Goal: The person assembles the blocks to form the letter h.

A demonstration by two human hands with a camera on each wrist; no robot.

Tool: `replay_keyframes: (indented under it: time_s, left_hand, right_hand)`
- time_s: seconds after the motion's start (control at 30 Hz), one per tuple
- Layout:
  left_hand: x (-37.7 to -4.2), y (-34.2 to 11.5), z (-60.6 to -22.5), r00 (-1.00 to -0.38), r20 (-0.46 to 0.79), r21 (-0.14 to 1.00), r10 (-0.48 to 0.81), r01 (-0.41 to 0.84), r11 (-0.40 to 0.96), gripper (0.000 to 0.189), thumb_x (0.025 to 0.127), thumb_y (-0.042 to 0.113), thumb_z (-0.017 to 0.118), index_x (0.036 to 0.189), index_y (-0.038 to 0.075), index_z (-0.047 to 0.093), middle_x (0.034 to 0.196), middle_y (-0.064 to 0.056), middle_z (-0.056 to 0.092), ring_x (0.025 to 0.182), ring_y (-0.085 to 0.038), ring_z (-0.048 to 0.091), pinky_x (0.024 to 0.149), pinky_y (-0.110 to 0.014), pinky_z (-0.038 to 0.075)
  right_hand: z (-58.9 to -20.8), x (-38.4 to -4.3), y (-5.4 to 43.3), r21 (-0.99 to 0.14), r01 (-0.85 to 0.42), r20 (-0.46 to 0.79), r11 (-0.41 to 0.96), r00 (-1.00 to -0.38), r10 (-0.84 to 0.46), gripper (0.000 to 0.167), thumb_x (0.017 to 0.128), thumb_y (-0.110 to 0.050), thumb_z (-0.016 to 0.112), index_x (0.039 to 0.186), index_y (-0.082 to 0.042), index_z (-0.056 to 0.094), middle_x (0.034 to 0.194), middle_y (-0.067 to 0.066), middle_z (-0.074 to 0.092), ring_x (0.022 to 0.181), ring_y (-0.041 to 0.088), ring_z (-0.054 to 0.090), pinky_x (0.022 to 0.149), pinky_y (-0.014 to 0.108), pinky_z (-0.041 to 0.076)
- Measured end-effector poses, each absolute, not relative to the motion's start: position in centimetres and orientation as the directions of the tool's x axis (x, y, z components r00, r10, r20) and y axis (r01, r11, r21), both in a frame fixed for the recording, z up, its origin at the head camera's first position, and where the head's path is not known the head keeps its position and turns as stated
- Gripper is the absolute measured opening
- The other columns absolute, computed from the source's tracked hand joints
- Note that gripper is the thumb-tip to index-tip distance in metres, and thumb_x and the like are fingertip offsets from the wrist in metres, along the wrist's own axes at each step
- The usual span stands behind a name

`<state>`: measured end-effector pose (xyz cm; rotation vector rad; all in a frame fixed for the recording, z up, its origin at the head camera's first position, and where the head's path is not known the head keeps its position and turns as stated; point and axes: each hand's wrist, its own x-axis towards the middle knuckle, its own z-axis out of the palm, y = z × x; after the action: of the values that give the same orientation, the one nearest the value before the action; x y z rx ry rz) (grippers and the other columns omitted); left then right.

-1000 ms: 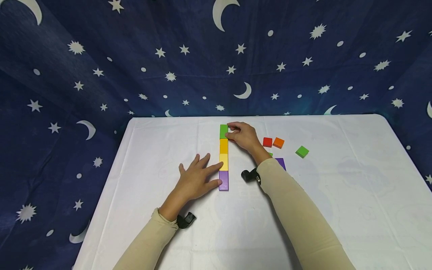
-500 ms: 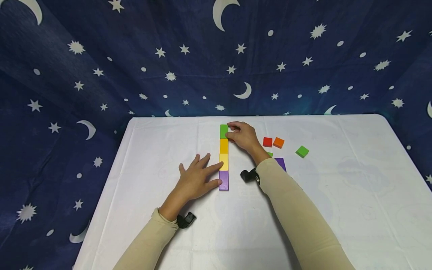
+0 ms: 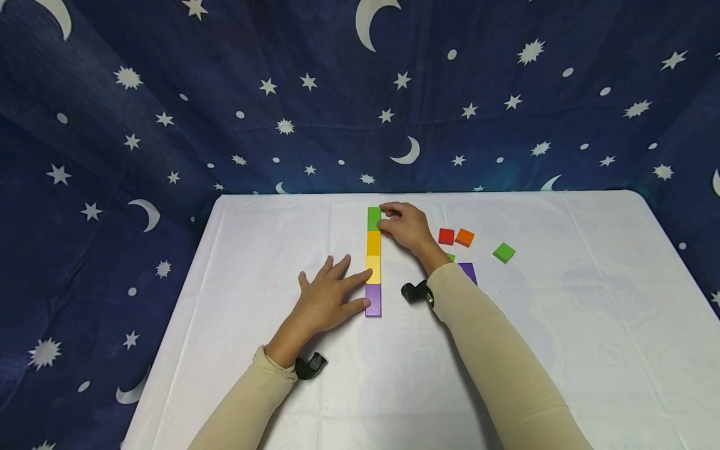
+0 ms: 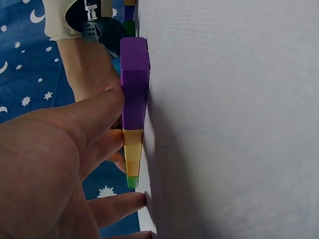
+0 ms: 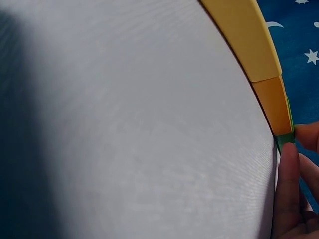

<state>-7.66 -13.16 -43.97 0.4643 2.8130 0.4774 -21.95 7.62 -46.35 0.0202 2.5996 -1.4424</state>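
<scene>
A straight row of flat-lying blocks runs away from me in the head view: a purple block, a yellow block, an orange block and a green block at the far end, end to end. With fingers spread, my left hand lies to the left of the row, its thumb touching the purple block and its forefinger the yellow one. My right hand holds the green block by its right side between thumb and forefinger. In the right wrist view these fingers partly hide the green block.
On the white-covered table, a red block, an orange block and a green block lie to the right. Another purple block and a green piece are partly hidden by my right arm. A starry cloth hangs behind.
</scene>
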Motion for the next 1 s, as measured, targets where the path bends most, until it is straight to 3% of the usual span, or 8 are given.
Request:
replay_keyframes:
  time_s: [0.83,1.0]
  left_hand:
    - [-7.67,-13.18,-43.88,-0.919,-0.192,0.357,0.345,0.262,0.897,0.060,0.092,0.061,0.065,0.148,0.046,0.051,0.167,-0.008,0.034,0.156,-0.043,0.023,0.105,-0.088,0.016]
    - [-7.63,-13.14,-43.86,-0.919,-0.190,0.360,0.346,0.263,0.895,0.060,0.092,0.061,0.066,0.148,0.045,0.051,0.166,-0.008,0.035,0.155,-0.043,0.024,0.105,-0.088,0.016]
  right_hand:
    - [-46.38,-21.95,7.73,-0.848,0.100,-0.149,0.520,-0.988,-0.052,0.044,0.085,-0.023,0.073,0.129,-0.019,0.071,0.113,0.005,0.065,0.102,0.023,0.059,0.098,0.037,0.051]
    - [-46.38,-21.94,7.79,-0.850,0.102,-0.154,0.516,-0.986,-0.059,0.044,0.086,-0.023,0.074,0.130,-0.019,0.070,0.114,0.006,0.064,0.101,0.022,0.060,0.092,0.032,0.055]
